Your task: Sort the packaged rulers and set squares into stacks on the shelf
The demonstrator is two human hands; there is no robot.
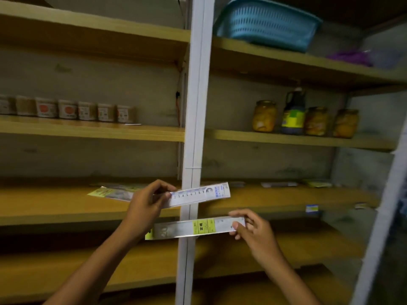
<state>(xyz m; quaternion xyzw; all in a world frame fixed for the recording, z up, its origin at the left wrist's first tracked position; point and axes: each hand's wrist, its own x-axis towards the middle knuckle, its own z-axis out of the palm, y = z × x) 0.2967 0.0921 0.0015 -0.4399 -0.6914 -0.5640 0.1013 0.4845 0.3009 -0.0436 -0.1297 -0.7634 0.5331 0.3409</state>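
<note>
1. While both rulers hang in the air before the white upright post (193, 128), each lies with its long axis running left to right, almost level.
2. The left hand (146, 205) pinches the left end of the blue-printed ruler (199, 194); the right hand (253, 230) pinches the right end of the yellow-labelled ruler (196, 227), which sits lower and nearer the person.
3. The stack of packets (114, 191) lies on the shelf (55, 208) up and to the left, just beyond the left hand, so I judge that hand nearer.
4. More packets (278, 184) lie right of the post, well apart.
</note>
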